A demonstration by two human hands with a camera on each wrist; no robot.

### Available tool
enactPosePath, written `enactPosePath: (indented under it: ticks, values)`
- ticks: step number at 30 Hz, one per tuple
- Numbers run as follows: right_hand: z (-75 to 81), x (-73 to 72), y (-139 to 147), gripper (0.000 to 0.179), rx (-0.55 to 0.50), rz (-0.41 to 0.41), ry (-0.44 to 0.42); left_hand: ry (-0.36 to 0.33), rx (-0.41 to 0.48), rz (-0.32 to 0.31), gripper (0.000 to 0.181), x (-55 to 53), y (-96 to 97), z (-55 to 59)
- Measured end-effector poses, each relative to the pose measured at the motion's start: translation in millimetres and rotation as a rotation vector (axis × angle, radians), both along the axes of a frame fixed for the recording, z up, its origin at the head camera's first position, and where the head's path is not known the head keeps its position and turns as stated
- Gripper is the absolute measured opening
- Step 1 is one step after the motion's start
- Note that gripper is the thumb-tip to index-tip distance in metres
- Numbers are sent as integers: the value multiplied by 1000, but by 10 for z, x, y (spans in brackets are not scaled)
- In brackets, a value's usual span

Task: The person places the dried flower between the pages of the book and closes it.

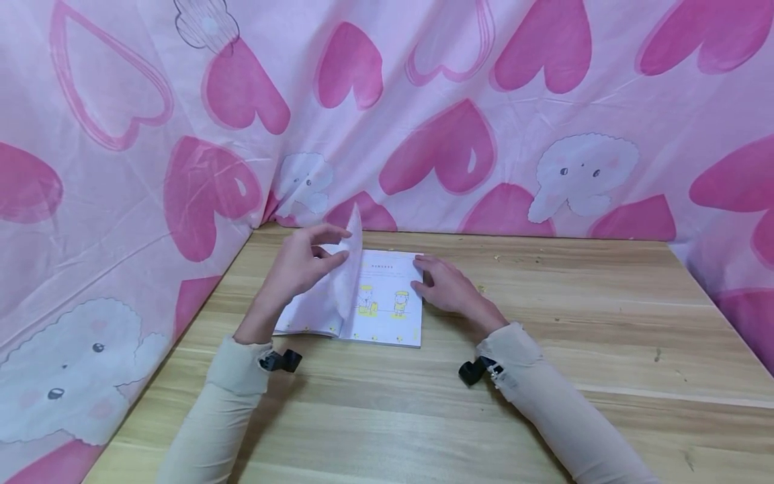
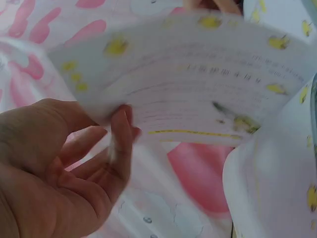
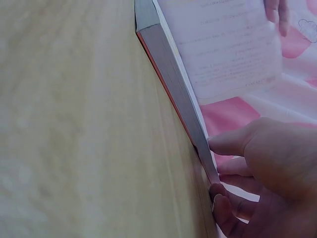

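An open book (image 1: 390, 329) with yellow cartoon figures lies on the wooden table. One of its pages (image 1: 353, 269) stands up from the spine, and my left hand (image 1: 305, 261) pinches its outer edge between thumb and fingers. Seen from the left wrist, the lifted page (image 2: 188, 94) bows in a curve, with lines of print and small yellow pictures. My right hand (image 1: 450, 286) holds the book's right edge near the far corner. In the right wrist view, its thumb and bent fingers (image 3: 230, 141) sit against the thick page block (image 3: 171, 69).
A pink cloth (image 1: 423, 121) with hearts and white fluffy animal faces hangs behind the table and along its left side. The wooden tabletop (image 1: 387, 417) extends in front of the book and to its right. Small dark marks dot the wood at right.
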State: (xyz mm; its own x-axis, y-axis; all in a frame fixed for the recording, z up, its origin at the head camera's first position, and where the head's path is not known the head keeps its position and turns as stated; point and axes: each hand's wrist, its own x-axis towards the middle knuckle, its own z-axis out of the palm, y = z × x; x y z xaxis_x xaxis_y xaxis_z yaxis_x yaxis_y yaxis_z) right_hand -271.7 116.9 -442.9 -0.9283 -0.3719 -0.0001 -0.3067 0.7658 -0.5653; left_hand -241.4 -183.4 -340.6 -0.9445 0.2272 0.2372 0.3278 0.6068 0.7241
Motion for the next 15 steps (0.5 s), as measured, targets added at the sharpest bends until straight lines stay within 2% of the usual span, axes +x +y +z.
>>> enactPosePath:
  ticks: [6, 12, 15]
  values:
    - [5, 14, -5, 62, 2, -3, 0, -68, -88, 41, 37, -26, -151, 43]
    - [5, 15, -7, 62, 3, 0, 1, -103, -200, 188, 39, -51, -251, 39]
    - [5, 16, -4, 62, 9, 6, 5, -117, -229, 237, 36, -65, -280, 5]
